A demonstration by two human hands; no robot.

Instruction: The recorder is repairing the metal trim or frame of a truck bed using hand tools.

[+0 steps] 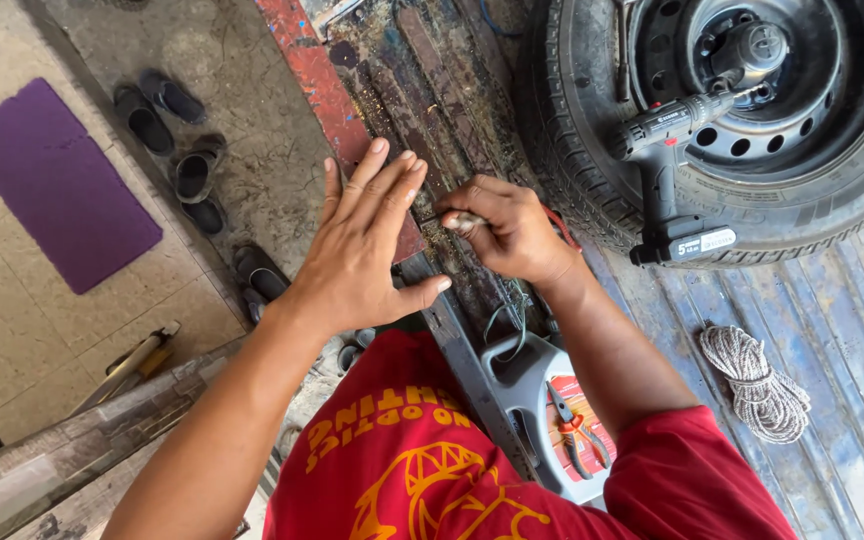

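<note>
Pinching grip: right hand is holding a small metal tool, stiff, light; left hand is lying spread on the rusty rail.

Rusty, flaking metal truck bed; matt rubber tyre; rough woven rope.

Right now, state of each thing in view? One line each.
left hand: open, flat on the rusty truck bed edge
right hand: closed on a small metal tool, tip at the bed
cordless drill: lying on the tyre, unheld
spare wheel: lying flat
rope: coiled
pliers: lying on the grey jug
sandals: scattered on the ground
</note>
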